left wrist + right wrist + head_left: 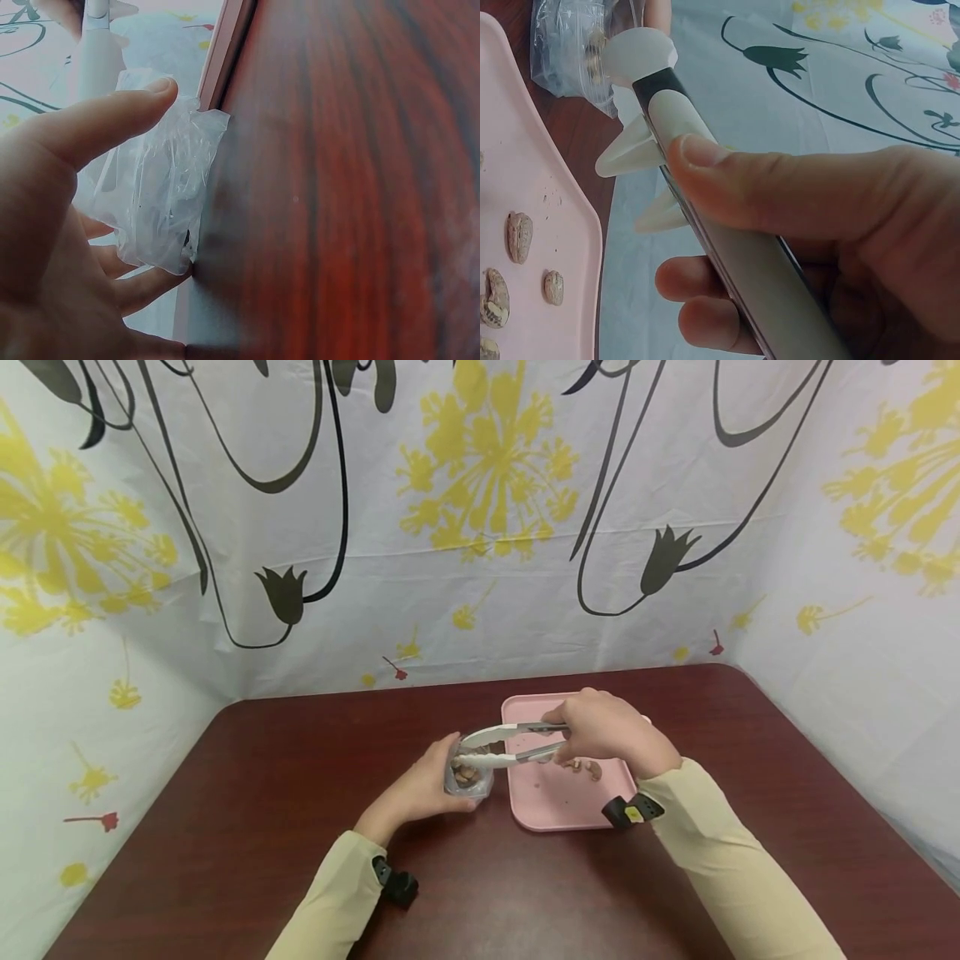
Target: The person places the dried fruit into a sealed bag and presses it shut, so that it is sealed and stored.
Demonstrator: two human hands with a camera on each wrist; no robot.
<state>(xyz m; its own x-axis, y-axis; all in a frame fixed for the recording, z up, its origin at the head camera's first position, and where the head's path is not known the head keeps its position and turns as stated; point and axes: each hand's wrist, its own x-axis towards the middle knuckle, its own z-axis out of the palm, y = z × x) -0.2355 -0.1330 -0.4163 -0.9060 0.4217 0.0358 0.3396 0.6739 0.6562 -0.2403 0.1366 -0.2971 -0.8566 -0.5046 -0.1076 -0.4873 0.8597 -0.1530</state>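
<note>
Head: high, facing forward-down over surface (300, 793) | wrists: close-in, rolled sideways | wrists share bag (161, 187): left-centre, upper-left

White-tipped tongs (504, 760), arms spread, point at a crinkled clear plastic bag (482, 785) holding brown nuts (465, 774).

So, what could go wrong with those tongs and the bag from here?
The tongs sit right at the crinkled clear plastic bag, so they might snag it. If the left hand loosens, the bag could tip and spill its peanuts. A peanut dropped between bag and pink tray might land on the table.
</note>
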